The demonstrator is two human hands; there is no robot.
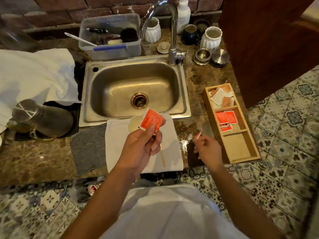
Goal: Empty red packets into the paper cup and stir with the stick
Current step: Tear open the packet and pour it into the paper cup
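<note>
My left hand pinches a red packet and holds it just above the white paper cup, which stands on a white napkin in front of the sink. The packet hides the cup's right side. My right hand pinches a small torn red strip off to the right, above the counter. A wooden stir stick lies on the napkin below my left hand. More red packets lie in the middle compartment of a wooden box.
A steel sink with a tap lies behind the cup. A grey cloth lies left of the napkin, a metal jug on its side farther left. White vases and tins stand at the back right.
</note>
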